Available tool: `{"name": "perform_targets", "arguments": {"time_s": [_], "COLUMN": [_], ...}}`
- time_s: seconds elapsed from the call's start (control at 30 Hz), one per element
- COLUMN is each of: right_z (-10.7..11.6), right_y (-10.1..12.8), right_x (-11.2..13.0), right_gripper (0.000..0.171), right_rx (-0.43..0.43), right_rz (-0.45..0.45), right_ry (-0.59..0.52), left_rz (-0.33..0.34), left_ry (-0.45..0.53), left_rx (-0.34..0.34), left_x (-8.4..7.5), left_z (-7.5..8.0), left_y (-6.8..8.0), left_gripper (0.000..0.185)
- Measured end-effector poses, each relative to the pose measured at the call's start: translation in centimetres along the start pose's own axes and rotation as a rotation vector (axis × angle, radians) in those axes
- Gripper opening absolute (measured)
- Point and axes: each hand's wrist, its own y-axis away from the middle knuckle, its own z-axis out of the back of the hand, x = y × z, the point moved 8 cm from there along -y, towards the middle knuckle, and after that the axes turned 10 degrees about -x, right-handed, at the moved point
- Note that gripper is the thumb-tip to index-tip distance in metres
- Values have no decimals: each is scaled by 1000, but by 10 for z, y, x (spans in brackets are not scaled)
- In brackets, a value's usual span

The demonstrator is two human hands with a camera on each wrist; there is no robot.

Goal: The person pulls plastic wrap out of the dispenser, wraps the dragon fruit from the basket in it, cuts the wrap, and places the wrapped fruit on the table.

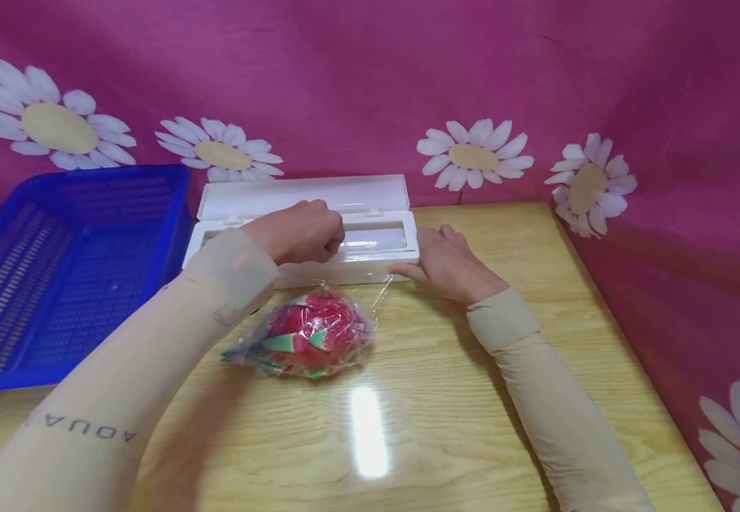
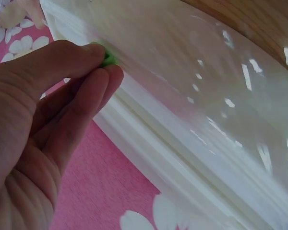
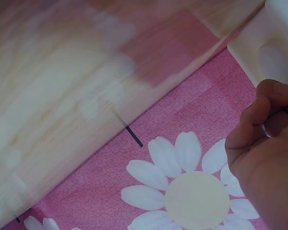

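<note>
A white cling film dispenser [image 1: 344,274] lies with its lid [image 1: 306,195] raised, a roll of film [image 1: 372,240] inside. Above its front edge, my left hand [image 1: 302,231] pinches a small green slider [image 2: 109,58] between thumb and fingers, at the white rail [image 2: 149,124] where clear film [image 2: 206,81] is stretched. My right hand [image 1: 449,263] grips the dispenser's right end, thumb along the front corner and fingers curled at the side. In front of the dispenser sits a red dragon fruit [image 1: 338,323] with green scales, wrapped in crinkled clear film. A strand of film rises from it towards the dispenser's front edge.
A blue plastic basket [image 1: 180,213] stands on the left, close beside the dispenser. Pink cloth with white daisies [image 1: 357,85] hangs behind and to the right of the wooden table [image 1: 472,441]. A bright light reflection shows on the tabletop.
</note>
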Motion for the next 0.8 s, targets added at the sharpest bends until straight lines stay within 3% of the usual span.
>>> {"name": "perform_targets", "arguments": {"time_s": [0.8], "right_z": [-1], "right_y": [2], "right_x": [-1], "right_gripper": [60], "right_rx": [15], "right_rz": [-18], "right_ry": [66], "left_rz": [22], "left_ry": [-33], "left_rx": [-47], "left_x": [25], "left_z": [0], "left_y": [23], "left_gripper": [15]}}
